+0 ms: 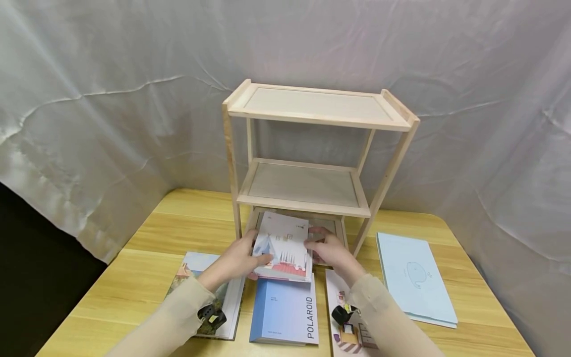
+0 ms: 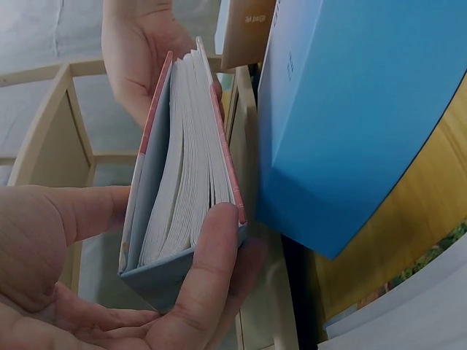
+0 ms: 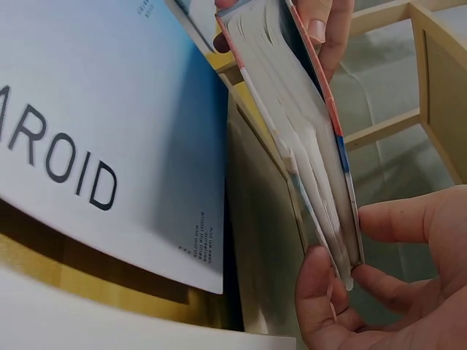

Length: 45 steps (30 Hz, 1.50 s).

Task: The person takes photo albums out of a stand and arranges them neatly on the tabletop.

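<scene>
Both hands hold a thick hardcover book [image 1: 282,244] with a white, blue and pink illustrated cover, in front of and partly over the bottom tier [image 1: 330,224] of a wooden shelf [image 1: 312,203]. My left hand [image 1: 236,259] grips its left side, with the thumb on the front cover. On the opposite side, my right hand [image 1: 332,252] pinches the edge between thumb and fingers. In the left wrist view the book's pages [image 2: 186,160] are slightly fanned between the covers. The right wrist view shows fingers [image 3: 317,284] against its lower end.
A blue POLAROID book [image 1: 283,312] lies just below the held book. To its left is a picture-covered book [image 1: 234,302], partly under the left forearm. An illustrated book [image 1: 336,292] lies beneath the right forearm. Farther right rests a light blue whale-print folder [image 1: 401,258].
</scene>
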Motion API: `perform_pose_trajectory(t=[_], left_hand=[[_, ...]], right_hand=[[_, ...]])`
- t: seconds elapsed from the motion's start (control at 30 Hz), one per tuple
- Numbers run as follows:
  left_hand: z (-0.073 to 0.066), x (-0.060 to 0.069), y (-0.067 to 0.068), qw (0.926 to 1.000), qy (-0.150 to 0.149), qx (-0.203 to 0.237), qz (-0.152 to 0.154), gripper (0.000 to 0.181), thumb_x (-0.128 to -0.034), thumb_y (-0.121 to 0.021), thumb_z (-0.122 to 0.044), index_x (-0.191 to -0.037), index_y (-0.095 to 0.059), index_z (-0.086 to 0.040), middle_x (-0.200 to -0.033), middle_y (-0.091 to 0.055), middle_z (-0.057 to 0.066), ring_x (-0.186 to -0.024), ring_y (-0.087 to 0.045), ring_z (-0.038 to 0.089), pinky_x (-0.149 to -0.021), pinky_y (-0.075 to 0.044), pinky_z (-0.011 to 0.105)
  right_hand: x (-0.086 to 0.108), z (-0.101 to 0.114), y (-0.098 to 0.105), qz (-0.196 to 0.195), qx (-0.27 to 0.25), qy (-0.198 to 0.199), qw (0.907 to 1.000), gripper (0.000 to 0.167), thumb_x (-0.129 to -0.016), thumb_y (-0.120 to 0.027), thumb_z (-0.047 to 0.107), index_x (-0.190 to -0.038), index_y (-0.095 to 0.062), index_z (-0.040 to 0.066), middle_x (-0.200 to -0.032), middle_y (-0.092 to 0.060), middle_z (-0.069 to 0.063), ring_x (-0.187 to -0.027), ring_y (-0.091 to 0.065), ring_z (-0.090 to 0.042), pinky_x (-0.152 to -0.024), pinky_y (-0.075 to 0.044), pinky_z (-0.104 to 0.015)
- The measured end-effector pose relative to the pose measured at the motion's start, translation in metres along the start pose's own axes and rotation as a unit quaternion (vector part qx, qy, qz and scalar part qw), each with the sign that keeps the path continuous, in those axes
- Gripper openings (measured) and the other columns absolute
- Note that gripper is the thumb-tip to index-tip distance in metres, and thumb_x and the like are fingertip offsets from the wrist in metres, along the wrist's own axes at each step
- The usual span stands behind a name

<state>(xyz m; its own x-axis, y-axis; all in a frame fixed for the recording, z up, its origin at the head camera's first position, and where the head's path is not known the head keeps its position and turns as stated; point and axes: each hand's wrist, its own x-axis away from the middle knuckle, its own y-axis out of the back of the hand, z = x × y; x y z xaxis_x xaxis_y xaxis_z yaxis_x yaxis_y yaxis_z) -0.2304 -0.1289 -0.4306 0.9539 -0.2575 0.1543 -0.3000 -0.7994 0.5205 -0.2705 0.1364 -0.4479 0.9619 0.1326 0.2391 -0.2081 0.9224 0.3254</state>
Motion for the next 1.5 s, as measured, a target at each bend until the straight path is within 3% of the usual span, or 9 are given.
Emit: perform_pose_trajectory(t=[0.27, 0.4, 0.53, 0.67, 0.83, 1.03, 1.17, 1.5], left_hand=[[0.002, 0.008, -0.002, 0.9999, -0.001, 0.010, -0.001, 0.090, -0.1024, -0.076, -0.027, -0.169, -0.022, 0.000, -0.154, -0.049, 0.038, -0.067, -0.078, 0.022, -0.094, -0.064, 0.050], [0.002, 0.014, 0.000, 0.9996, 0.001, 0.029, 0.004, 0.090, -0.1022, -0.076, -0.028, -0.170, -0.023, -0.004, -0.155, -0.048, 0.036, -0.070, -0.078, 0.026, -0.092, -0.065, 0.050], [0.002, 0.020, 0.004, 0.9974, 0.006, 0.070, 0.018, 0.089, -0.1023, -0.076, -0.025, -0.171, -0.023, -0.007, -0.156, -0.047, 0.034, -0.074, -0.078, 0.031, -0.081, -0.067, 0.044], [0.000, 0.026, 0.009, 0.9949, 0.009, 0.095, 0.032, 0.089, -0.1023, -0.076, -0.022, -0.172, -0.021, -0.009, -0.159, -0.042, 0.033, -0.075, -0.077, 0.034, -0.081, -0.067, 0.044], [0.000, 0.033, 0.013, 0.9935, 0.000, 0.105, 0.044, 0.090, -0.1008, -0.077, -0.021, -0.171, -0.022, -0.011, -0.159, -0.041, 0.032, -0.074, -0.077, 0.035, -0.087, -0.066, 0.048], [0.001, 0.039, 0.014, 0.9911, -0.016, 0.121, 0.052, 0.092, -0.0980, -0.080, -0.020, -0.170, -0.024, -0.011, -0.155, -0.040, 0.034, -0.072, -0.076, 0.035, -0.078, -0.067, 0.048], [0.002, 0.044, 0.013, 0.9898, -0.026, 0.131, 0.051, 0.091, -0.0970, -0.081, -0.019, -0.169, -0.026, -0.009, -0.151, -0.042, 0.036, -0.070, -0.074, 0.035, -0.073, -0.067, 0.051], [0.007, 0.058, 0.015, 0.9888, -0.023, 0.139, 0.051, 0.089, -0.0968, -0.082, -0.019, -0.167, -0.028, -0.009, -0.150, -0.040, 0.034, -0.078, -0.072, 0.028, -0.073, -0.068, 0.051]], right_hand=[[0.006, -0.002, -0.002, 0.003, -0.007, 0.008, 0.9999, 0.060, -0.102, -0.069, 0.011, -0.157, -0.047, 0.004, -0.110, -0.065, -0.016, -0.083, -0.067, -0.020, -0.076, -0.064, -0.034], [0.010, -0.003, -0.001, 0.006, -0.003, 0.015, 0.9999, 0.061, -0.101, -0.070, 0.011, -0.157, -0.048, 0.003, -0.107, -0.063, -0.014, -0.080, -0.065, -0.019, -0.076, -0.064, -0.038], [0.015, -0.002, -0.001, 0.011, -0.007, 0.019, 0.9997, 0.060, -0.101, -0.071, 0.011, -0.156, -0.048, 0.002, -0.103, -0.061, -0.012, -0.081, -0.064, -0.019, -0.077, -0.065, -0.040], [0.020, -0.002, -0.002, 0.018, -0.012, 0.024, 0.9995, 0.061, -0.101, -0.071, 0.011, -0.156, -0.047, 0.001, -0.101, -0.059, -0.011, -0.083, -0.065, -0.019, -0.079, -0.066, -0.040], [0.025, -0.005, -0.001, 0.023, -0.001, 0.032, 0.9992, 0.062, -0.102, -0.070, 0.012, -0.158, -0.046, 0.001, -0.101, -0.061, -0.011, -0.081, -0.065, -0.019, -0.076, -0.063, -0.039], [0.030, -0.005, -0.002, 0.021, -0.002, 0.036, 0.9991, 0.061, -0.101, -0.072, 0.013, -0.157, -0.048, 0.002, -0.095, -0.060, -0.008, -0.075, -0.062, -0.018, -0.071, -0.062, -0.035], [0.034, -0.005, -0.002, 0.020, -0.010, 0.037, 0.9991, 0.061, -0.101, -0.073, 0.012, -0.156, -0.049, 0.001, -0.096, -0.057, -0.008, -0.081, -0.062, -0.020, -0.075, -0.064, -0.038], [0.045, -0.005, -0.007, 0.032, -0.015, 0.042, 0.9985, 0.057, -0.100, -0.074, 0.015, -0.152, -0.053, 0.005, -0.100, -0.055, -0.007, -0.086, -0.063, -0.021, -0.078, -0.066, -0.038]])
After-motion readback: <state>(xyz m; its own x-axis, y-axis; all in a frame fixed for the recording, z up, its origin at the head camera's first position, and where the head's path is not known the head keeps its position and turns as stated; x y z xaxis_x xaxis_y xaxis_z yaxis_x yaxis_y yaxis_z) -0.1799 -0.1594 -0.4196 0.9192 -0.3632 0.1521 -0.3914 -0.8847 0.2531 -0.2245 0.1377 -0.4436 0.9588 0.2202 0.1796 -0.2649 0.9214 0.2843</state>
